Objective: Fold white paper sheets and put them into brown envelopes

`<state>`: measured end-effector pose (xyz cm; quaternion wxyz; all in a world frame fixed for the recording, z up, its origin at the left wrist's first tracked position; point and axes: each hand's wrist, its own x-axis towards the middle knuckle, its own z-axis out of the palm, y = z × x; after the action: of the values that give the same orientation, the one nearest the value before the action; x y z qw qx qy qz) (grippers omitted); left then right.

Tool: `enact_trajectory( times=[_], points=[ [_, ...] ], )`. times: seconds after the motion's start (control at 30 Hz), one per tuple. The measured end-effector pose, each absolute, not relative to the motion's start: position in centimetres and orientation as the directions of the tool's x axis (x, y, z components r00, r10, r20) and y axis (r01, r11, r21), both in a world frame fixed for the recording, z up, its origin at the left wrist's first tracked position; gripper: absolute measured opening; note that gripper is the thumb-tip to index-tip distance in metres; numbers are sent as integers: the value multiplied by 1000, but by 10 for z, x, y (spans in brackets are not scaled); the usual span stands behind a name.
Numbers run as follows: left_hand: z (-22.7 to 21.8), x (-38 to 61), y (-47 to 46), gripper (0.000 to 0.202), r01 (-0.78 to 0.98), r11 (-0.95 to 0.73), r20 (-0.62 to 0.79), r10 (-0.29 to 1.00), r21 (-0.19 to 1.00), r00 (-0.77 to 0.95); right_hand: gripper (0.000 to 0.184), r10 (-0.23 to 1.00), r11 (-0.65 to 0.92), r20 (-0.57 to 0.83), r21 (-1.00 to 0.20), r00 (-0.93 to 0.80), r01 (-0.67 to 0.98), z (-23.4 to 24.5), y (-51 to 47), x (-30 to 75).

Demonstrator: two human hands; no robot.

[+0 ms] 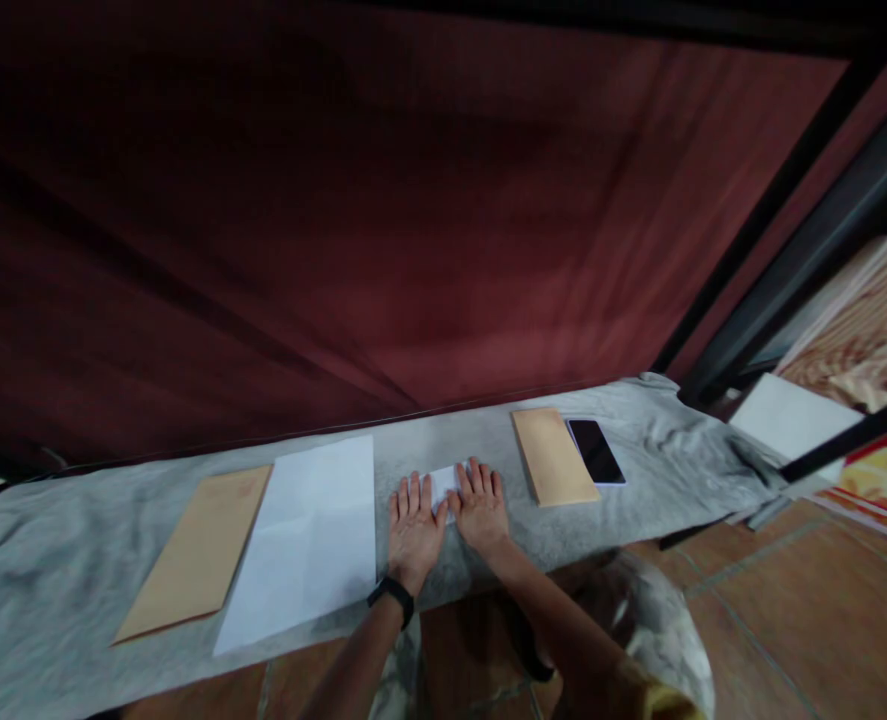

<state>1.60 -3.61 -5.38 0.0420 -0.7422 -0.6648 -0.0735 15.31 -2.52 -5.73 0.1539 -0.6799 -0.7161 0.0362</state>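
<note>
Both hands lie flat on a small folded piece of white paper at the middle of the grey cloth. My left hand, with a dark band on its wrist, covers the paper's left side, fingers stretched out. Over the right side rests my right hand, its fingers extended as well. Most of the paper is hidden beneath them; a strip shows between the hands. Left of my left hand is a large creased white sheet, and beyond it a brown envelope. A smaller brown envelope lies right of my right hand.
A phone with a dark screen lies against the smaller envelope. Grey cloth covers the narrow surface. Behind it hangs a dark red panel in a black frame. A white box stands at the right, above the tiled floor.
</note>
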Motion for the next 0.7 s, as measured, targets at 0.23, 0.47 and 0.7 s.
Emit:
enact_trajectory(
  times=[0.23, 0.47, 0.7],
  points=[
    [-52, 16, -37, 64, 994, -110, 161, 981, 5, 107, 56, 986, 71, 167, -300, -21, 951, -55, -27, 154],
    [-54, 15, -37, 65, 993, -114, 165, 981, 42, 106, 56, 985, 93, 168, -277, -47, 956, -56, -26, 157],
    [-56, 14, -35, 64, 991, -113, 164, 981, 72, 100, 55, 984, 128, 158, -269, -87, 955, -60, -28, 164]
  ],
)
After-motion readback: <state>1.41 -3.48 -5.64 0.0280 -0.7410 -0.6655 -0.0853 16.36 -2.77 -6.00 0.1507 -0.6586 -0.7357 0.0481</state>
